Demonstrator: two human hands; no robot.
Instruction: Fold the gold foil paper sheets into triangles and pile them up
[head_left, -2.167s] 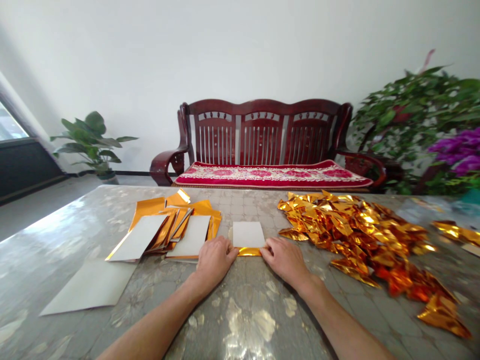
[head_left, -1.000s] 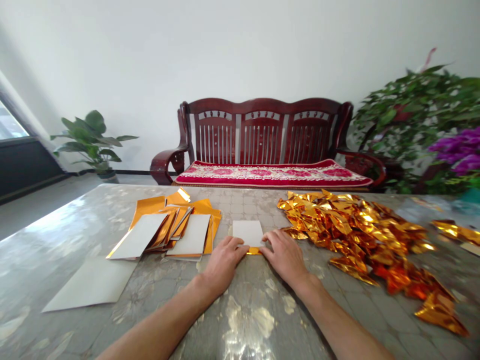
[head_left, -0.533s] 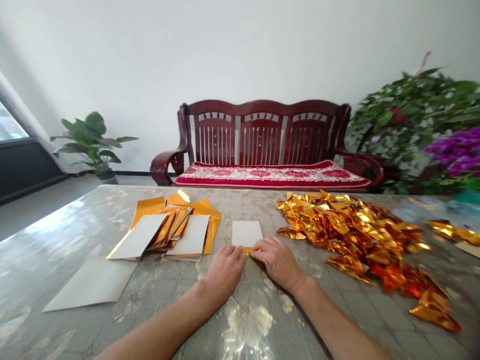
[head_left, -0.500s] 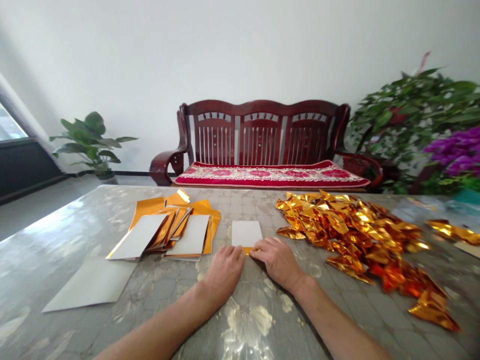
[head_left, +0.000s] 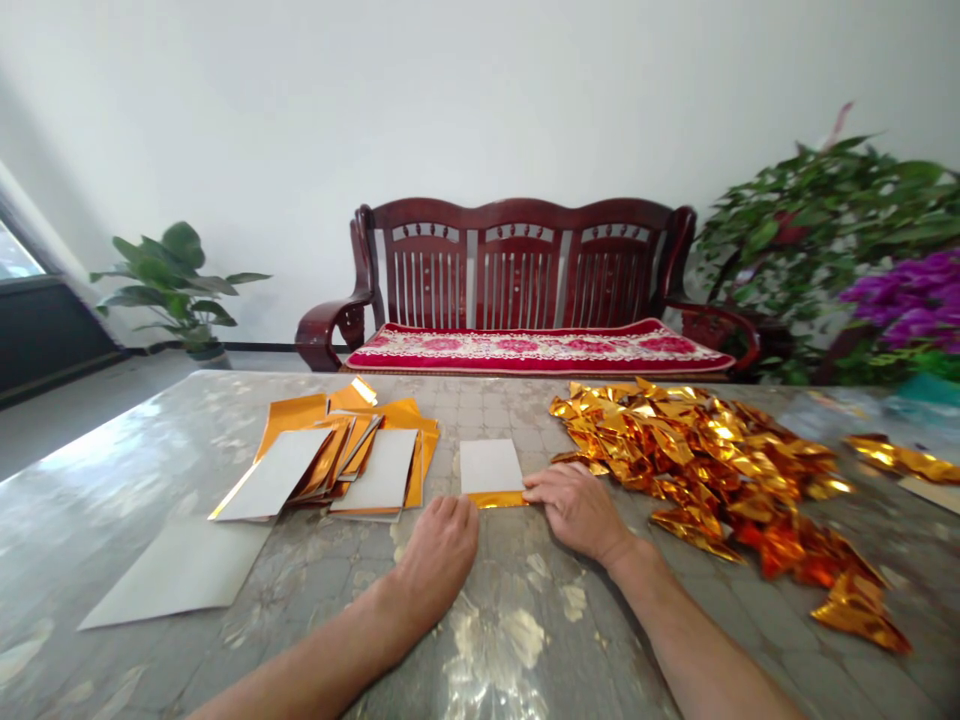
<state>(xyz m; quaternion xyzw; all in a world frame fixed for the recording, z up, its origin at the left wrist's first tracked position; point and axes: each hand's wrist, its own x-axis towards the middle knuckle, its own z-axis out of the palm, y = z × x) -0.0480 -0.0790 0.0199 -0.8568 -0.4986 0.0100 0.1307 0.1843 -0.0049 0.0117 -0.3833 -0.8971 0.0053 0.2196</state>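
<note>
In front of me lies a small sheet of gold foil paper (head_left: 491, 467), pale side up, with a narrow gold strip folded over along its near edge. My left hand (head_left: 442, 540) has its fingers curled together at the strip's left end. At the right end, my right hand (head_left: 579, 507) pinches the fold with thumb and fingers. The thumb of my left hand is hidden. The middle of the gold strip shows between the two hands.
To the left is a loose stack of gold and pale sheets (head_left: 375, 470), with a larger pale sheet (head_left: 176, 575) nearer me. A heap of folded gold foil pieces (head_left: 697, 450) spreads on the right. Beyond the patterned table (head_left: 495, 400) stands a wooden bench (head_left: 517, 265).
My hands have moved apart along the fold, the left one leftward and the right one rightward. More of the gold strip now shows between them.
</note>
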